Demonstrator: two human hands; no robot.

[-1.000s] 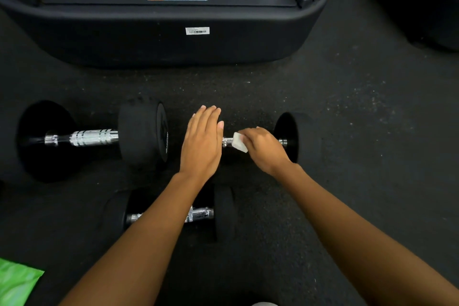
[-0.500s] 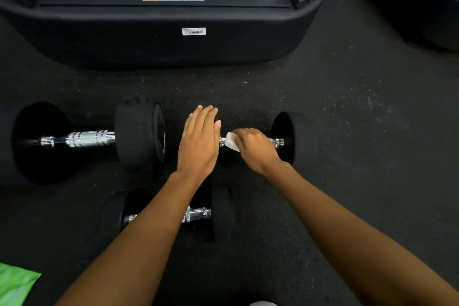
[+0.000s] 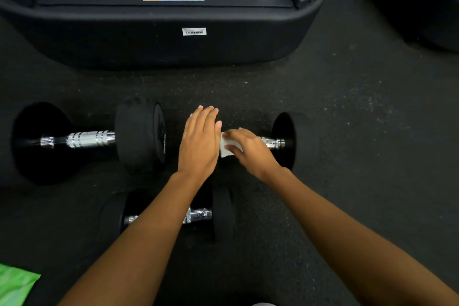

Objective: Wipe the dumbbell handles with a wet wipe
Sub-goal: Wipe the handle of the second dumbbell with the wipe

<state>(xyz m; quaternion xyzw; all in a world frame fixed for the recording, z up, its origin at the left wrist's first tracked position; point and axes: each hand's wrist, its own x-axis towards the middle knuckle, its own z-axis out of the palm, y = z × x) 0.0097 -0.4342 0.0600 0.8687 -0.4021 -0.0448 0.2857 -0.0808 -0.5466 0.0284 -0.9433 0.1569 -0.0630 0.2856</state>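
Head view looks down on a dark gym floor (image 3: 347,131) with three dumbbells. The right hand (image 3: 250,150) pinches a folded white wet wipe (image 3: 226,148) between thumb and fingers and presses it on the chrome handle (image 3: 272,143) of the right dumbbell (image 3: 285,141), near the centre of the picture. The left hand (image 3: 200,143) lies flat, fingers together and stretched, on the inner weight of this same dumbbell, which it hides; it holds nothing and seems only to steady the dumbbell.

At 9 o'clock rests the left dumbbell (image 3: 139,136), its handle bare. At 6 o'clock lies a smaller dumbbell (image 3: 223,213), partly under the left forearm. At 12 o'clock stands a black machine base (image 3: 173,40), and at 7 o'clock a green packet (image 3: 15,285) shows at the edge.

I judge that the task is in progress: one handle is under the wipe now. Whether the other two handles are already clean, I cannot tell.
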